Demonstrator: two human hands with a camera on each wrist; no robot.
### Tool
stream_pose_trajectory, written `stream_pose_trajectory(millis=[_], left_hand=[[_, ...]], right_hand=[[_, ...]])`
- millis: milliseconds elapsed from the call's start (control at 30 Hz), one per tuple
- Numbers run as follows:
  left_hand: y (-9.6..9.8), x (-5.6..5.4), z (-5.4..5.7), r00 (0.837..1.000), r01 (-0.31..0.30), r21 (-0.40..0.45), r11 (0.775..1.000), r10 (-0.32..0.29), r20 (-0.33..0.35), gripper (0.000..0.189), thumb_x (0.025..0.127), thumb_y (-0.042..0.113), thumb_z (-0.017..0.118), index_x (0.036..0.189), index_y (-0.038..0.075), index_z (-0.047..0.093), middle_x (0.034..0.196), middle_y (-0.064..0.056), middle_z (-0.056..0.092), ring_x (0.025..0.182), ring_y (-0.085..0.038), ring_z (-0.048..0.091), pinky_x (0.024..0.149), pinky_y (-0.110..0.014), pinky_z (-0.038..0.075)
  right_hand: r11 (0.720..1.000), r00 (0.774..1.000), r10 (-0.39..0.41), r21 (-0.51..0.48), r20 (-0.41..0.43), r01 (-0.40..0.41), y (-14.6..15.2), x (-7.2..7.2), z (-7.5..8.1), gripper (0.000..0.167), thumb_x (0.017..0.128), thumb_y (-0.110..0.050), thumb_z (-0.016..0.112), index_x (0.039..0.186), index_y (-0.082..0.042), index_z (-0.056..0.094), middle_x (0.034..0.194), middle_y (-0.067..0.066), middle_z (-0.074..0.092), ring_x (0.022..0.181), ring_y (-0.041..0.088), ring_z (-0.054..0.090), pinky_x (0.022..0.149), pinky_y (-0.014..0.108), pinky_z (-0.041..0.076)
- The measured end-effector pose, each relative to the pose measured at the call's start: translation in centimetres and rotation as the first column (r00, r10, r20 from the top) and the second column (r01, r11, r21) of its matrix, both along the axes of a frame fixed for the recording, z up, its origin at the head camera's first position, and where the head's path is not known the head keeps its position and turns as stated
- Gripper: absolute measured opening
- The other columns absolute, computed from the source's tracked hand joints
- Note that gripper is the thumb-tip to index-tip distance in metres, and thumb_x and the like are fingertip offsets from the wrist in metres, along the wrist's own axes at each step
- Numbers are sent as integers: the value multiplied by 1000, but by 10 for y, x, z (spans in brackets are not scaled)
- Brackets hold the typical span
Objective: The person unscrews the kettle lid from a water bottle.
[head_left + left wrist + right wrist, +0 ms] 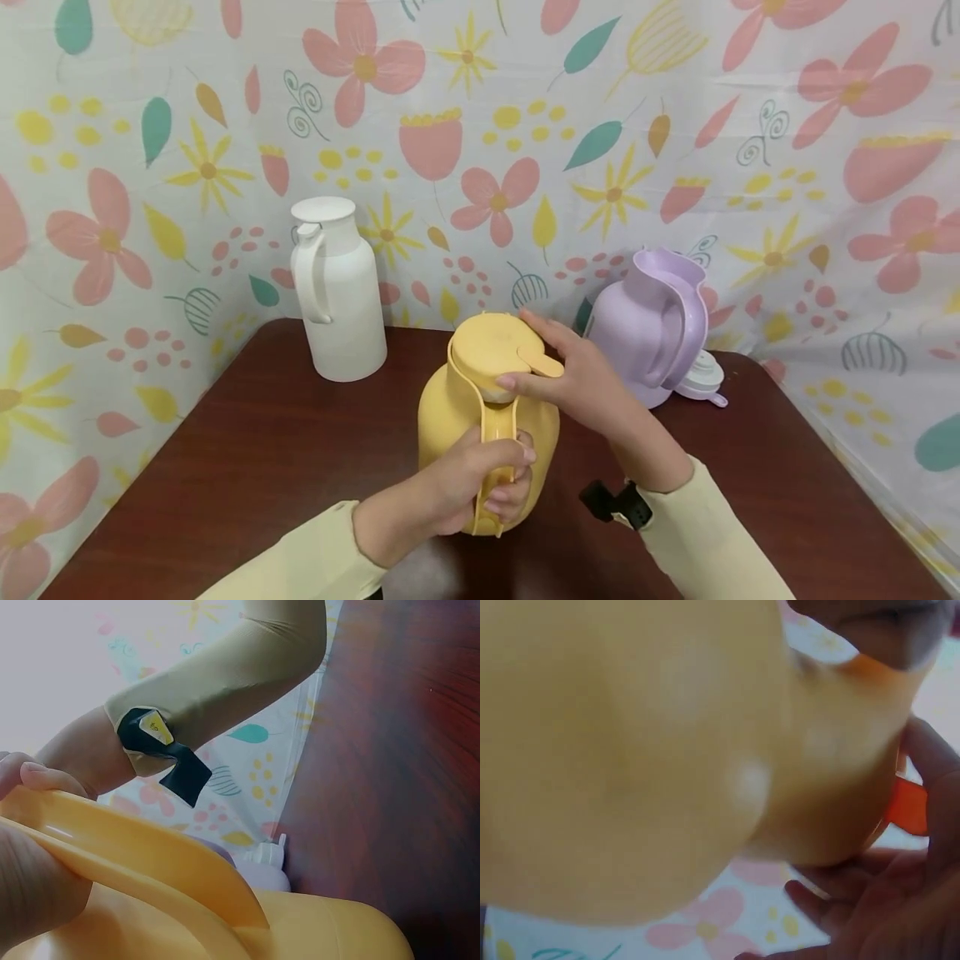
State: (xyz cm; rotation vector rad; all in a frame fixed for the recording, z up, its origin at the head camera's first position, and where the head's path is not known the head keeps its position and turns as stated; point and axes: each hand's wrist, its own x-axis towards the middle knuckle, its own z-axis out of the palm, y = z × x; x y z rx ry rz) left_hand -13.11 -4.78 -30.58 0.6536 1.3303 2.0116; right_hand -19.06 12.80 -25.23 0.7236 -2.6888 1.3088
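A yellow thermos jug [438, 417] stands in front of me at the middle of the dark table, its handle turned my way. My left hand [468, 483] grips that handle [497, 423], fingers wrapped round it; the left wrist view shows the handle [176, 889] close up. On top sits a round yellow lid [487, 337] with a tab [542, 362] jutting right. My right hand [585, 379] holds the lid from the right, thumb at the near side and fingers at the far side. In the right wrist view the jug's body [622, 750] hides part of this grip.
A white jug [345, 300] stands at the back left. At the back right is a lilac jug [630, 325] with an uncovered mouth, and a white lid [703, 377] lies on the table [300, 467] beside it. A flower-patterned sheet [495, 125] hangs behind the table.
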Motion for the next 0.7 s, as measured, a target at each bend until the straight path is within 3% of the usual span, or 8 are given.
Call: stream_pose_trajectory(millis=[133,233,400,567,700], left_hand=[[-3,0,2,1000,1,-2,1000,-1,2,29,93,16,41,64,18,43,47,13,35,43,0,30,48,-18,27],[-5,-1,3,1000,5,-6,1000,-5,3,29,93,16,41,64,19,43,47,13,36,43,0,31,49,-19,27],[-5,0,3,1000,9,3,1000,-9,2,29,94,16,41,64,19,44,48,13,36,43,0,31,49,-20,28],[-4,1,2,1000,4,20,1000,-4,5,29,93,14,42,64,19,44,47,13,36,44,0,30,50,-18,27],[-2,1,2,1000,-2,30,1000,2,1,28,93,14,43,65,19,45,48,13,35,44,0,30,50,-18,27]], right_hand=[[994,994,109,-1,-10,-109,6,-12,1,83,87,-41,81,155,-13,43,162,14,43,151,33,40,119,55,38],[978,979,205,43,2,-204,14,-22,5,83,88,-46,77,156,-13,42,163,17,39,156,36,31,122,58,32],[920,934,349,158,77,-357,24,-38,17,87,90,-54,70,159,-14,36,167,21,29,159,41,20,124,64,23],[844,851,489,144,191,-517,29,-58,25,92,91,-55,68,162,-13,27,168,17,29,158,38,23,125,59,23],[774,754,590,67,288,-630,32,-75,27,89,95,-44,67,164,-11,19,169,15,28,158,27,25,126,29,27]])
